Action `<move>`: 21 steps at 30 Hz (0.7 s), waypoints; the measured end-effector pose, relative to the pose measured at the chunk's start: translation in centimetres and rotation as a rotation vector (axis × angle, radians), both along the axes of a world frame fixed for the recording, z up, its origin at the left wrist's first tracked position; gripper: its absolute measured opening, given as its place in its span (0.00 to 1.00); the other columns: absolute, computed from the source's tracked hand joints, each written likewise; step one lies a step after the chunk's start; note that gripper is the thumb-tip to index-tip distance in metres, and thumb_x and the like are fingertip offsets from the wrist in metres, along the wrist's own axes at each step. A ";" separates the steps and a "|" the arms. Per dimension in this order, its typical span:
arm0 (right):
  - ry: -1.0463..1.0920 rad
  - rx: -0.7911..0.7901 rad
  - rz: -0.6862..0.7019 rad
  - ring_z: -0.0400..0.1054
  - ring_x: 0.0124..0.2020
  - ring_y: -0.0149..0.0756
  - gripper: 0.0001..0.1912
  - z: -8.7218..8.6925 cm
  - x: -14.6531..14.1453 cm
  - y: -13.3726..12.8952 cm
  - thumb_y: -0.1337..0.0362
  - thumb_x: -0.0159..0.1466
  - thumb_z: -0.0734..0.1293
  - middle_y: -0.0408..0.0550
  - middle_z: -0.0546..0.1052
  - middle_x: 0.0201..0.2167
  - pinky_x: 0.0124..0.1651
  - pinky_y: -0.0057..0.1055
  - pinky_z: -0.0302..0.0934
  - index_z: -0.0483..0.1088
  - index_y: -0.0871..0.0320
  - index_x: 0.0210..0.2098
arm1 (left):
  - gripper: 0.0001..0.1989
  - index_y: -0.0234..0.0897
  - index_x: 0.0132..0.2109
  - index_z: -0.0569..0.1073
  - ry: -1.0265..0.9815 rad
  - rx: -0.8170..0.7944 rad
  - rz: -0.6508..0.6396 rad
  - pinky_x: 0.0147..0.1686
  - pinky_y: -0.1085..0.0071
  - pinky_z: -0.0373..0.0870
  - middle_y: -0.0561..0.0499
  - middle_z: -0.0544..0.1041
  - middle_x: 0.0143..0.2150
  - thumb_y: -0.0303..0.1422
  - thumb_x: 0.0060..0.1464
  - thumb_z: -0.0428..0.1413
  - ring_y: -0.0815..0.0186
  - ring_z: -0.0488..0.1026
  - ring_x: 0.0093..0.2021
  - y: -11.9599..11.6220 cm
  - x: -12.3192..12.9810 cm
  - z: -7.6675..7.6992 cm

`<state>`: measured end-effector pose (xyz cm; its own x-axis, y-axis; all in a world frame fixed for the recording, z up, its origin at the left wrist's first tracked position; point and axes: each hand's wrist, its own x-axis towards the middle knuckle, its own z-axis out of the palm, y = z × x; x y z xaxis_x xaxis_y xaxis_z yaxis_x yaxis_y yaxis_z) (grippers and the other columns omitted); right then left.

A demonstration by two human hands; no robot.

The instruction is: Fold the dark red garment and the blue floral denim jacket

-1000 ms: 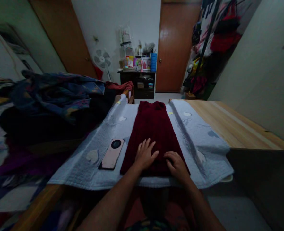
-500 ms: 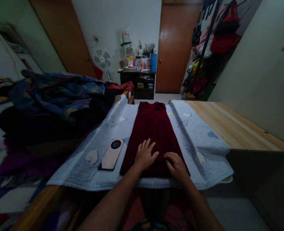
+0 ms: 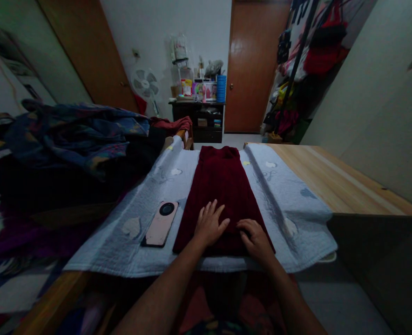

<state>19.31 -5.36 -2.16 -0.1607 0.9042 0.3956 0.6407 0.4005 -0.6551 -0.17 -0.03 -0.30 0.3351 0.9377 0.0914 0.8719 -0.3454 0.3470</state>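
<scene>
A dark red folded garment [image 3: 223,181] lies lengthwise on a pale blue quilted cloth [image 3: 289,186], its narrower end away from me. My left hand [image 3: 210,225] rests flat on its near half, fingers spread. Beside it, my right hand [image 3: 255,236] touches the garment near its right edge, fingers loosely curved and the thumb apart from them; nothing shows in its grasp. To the left of the garment lies a pink phone [image 3: 160,225] in a dark case, face down, with its round camera ring upward.
On the left is a heaped pile of clothes [image 3: 76,135], blue-patterned on top of black and purple. A wooden board [image 3: 334,177] extends to the right of the cloth. Farther back stand a fan [image 3: 145,86], a dark shelf [image 3: 197,121] with several items, and a door [image 3: 251,70].
The view has shifted very slightly. Both hands and the garment stay essentially where they were.
</scene>
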 end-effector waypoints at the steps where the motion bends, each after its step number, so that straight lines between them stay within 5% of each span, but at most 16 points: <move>1: -0.001 -0.001 0.001 0.66 0.49 0.41 0.13 0.0 0.0 0.0 0.72 0.61 0.61 0.49 0.75 0.44 0.54 0.43 0.59 0.72 0.54 0.41 | 0.30 0.43 0.68 0.59 0.001 0.000 -0.001 0.67 0.52 0.46 0.44 0.51 0.72 0.48 0.63 0.45 0.53 0.47 0.71 0.0 0.0 0.0; 21: -0.003 -0.018 0.012 0.66 0.49 0.41 0.13 0.4 0.0 -0.1 0.72 0.61 0.60 0.49 0.75 0.44 0.54 0.42 0.59 0.72 0.54 0.41 | 0.30 0.43 0.68 0.58 -0.003 -0.001 0.003 0.68 0.53 0.45 0.45 0.51 0.72 0.49 0.63 0.45 0.54 0.47 0.71 0.0 0.0 0.0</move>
